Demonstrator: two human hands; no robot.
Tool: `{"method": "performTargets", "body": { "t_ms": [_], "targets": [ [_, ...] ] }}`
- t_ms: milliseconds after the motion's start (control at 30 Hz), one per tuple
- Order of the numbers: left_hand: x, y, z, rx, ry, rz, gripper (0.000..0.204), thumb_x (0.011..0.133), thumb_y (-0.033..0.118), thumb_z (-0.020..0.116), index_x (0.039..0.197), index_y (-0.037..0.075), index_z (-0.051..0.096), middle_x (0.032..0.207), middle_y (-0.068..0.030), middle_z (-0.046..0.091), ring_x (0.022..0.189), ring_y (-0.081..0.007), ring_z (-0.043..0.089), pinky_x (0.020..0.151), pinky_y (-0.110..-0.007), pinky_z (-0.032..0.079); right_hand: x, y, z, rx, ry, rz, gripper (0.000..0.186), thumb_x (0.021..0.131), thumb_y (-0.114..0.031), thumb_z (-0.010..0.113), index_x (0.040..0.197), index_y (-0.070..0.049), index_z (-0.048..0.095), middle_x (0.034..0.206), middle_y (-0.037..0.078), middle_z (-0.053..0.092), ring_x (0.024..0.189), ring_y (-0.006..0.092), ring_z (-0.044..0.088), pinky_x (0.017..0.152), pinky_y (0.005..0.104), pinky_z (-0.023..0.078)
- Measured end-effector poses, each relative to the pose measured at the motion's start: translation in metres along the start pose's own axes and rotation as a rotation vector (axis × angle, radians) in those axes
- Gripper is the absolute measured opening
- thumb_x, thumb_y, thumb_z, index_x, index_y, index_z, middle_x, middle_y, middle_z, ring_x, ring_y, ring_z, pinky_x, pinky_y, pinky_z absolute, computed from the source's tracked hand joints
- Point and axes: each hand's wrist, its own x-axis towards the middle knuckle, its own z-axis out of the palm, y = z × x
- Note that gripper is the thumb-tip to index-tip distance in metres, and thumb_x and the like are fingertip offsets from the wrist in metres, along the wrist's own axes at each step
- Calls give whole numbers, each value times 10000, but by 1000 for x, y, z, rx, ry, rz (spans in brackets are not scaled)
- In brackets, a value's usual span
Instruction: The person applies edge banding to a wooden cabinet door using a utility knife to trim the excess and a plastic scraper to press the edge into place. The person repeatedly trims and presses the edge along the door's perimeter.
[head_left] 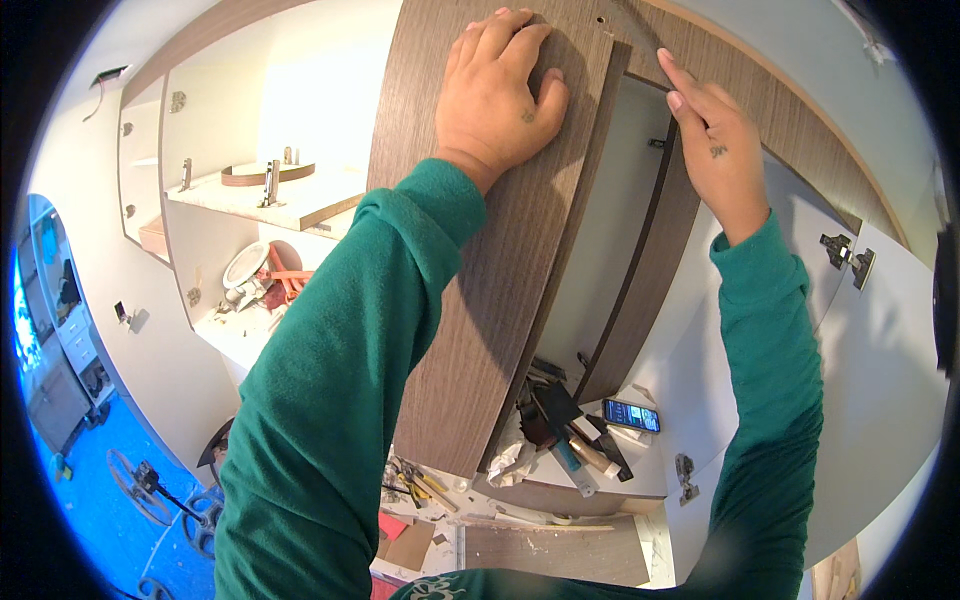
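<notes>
My left hand (pixel 505 95) lies on the upper part of a brown wood-grain panel (pixel 470 300), fingers stretched and thumb apart. The panel stands tall and slightly tilted before an open cabinet. My right hand (pixel 718 150) is raised at the wood-grain strip (pixel 790 120) above the cabinet opening. Its index finger and thumb point up and left; the other fingers are partly hidden. A thin dark line runs across the wood beyond the index fingertip; I cannot tell whether it is a tool or a shadow. A small round hole shows near the panel's top.
Below stand a shelf with hand tools (pixel 570 425) and a lit phone (pixel 632 415). Pliers and other tools (pixel 420 485) lie lower down. White doors with metal hinges (pixel 848 262) hang at the right. An open white cabinet (pixel 215 130) and a blue-covered floor (pixel 110 490) are left.
</notes>
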Motion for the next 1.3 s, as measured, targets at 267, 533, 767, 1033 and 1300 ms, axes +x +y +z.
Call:
{"method": "performTargets", "body": {
  "t_ms": [267,533,767,1033,1300],
  "targets": [
    [0,-1,1,-6,13,23,465,879,175,635,1301,-20,600,1381,-223,570,1345,-424,482,1171,-504,349,2,4,21,335,-103,268,408,1039,-186,568,1445,-198,610,840,24,603,700,148,564,685,295,513],
    [1,-1,0,7,18,16,463,877,175,635,1295,-22,604,1380,-223,571,1341,-428,483,1167,-507,350,-43,-18,36,653,-93,535,420,1063,-187,545,1482,-205,573,853,-17,558,620,62,520,552,238,482],
    [0,-1,1,-17,21,14,458,873,170,638,1286,-27,609,1374,-222,574,1333,-426,489,1161,-501,358,-40,-28,34,767,-22,537,438,1065,-193,558,1501,-153,543,868,-11,567,620,70,537,549,236,484],
    [0,-2,0,-7,19,23,449,872,164,638,1276,-31,613,1369,-228,579,1334,-426,491,1164,-498,356,-43,-32,49,853,11,554,452,1067,-190,561,1515,-147,520,879,-7,566,629,74,540,546,236,488],
    [-1,0,3,-26,6,0,447,883,170,630,1282,-30,610,1380,-231,572,1349,-424,483,1170,-497,352,-59,-35,55,848,-16,581,447,1075,-162,541,1521,-163,514,884,-12,556,630,68,524,549,233,484]
  ]
}}
